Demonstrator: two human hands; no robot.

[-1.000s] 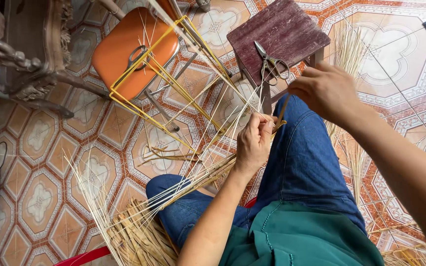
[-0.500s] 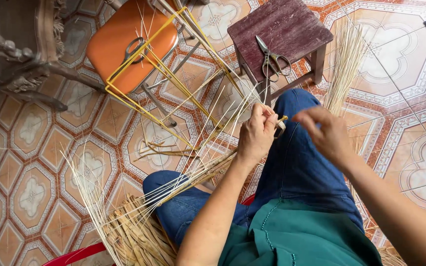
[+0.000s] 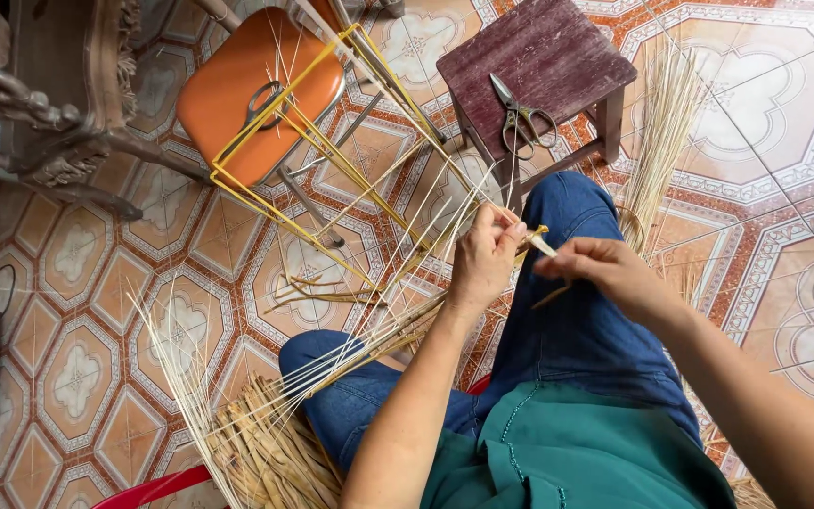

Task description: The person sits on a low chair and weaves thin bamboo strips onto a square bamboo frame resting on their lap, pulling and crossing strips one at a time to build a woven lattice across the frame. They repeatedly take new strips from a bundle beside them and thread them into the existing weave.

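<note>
Nearest the camera, a fan of pale straw stalks (image 3: 266,452) spreads over the person's lap and off to the floor, with a woven patch low down by the knee. Just above, the left hand (image 3: 484,264) is closed around the gathered stalks, thumb and fingers pinched tight where they cross the thigh. The right hand (image 3: 605,269) sits right beside it, fingertips pinched on a single flat strand (image 3: 541,243) that runs between the two hands, the other fingers loosely curled.

Looks to me like the step in hand is weaving or binding: one strand getting worked across the bundle. I'd guess the next bit needs the left hand to keep the bundle clamped while the right pulls the strand snug and tucks it between the stalks without kinking it.

Further out, a yellow wire frame (image 3: 332,151) leans over an orange seat (image 3: 256,90), and scissors (image 3: 520,118) lie on a dark red stool (image 3: 539,57) on the tiled floor (image 3: 77,368).

Versus a second ago: the right hand was up by the stool near the scissors, well apart from the left. Now it's down at the bundle, almost touching the left hand. The scissors haven't moved.
</note>
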